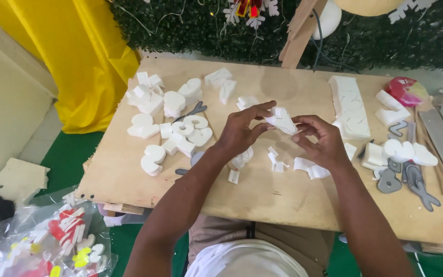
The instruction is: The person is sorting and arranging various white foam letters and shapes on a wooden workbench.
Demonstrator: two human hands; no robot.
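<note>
You pinch a small white foam cut-out piece between both hands above the plywood board: left hand fingertips at its near-left edge, right hand at its right. It looks light, crumbly, easily dented; hold its thicker edges. Loose white foam offcuts lie just below your grip.

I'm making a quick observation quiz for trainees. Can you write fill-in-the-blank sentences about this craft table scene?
1. Both hands, the left hand and right hand, hold one white foam piece ____ the wooden board.
2. The cloth hanging at the left is ____.
3. The grey metal shapes lie to the person's ____ side.

Missing words: above; yellow; right
</note>
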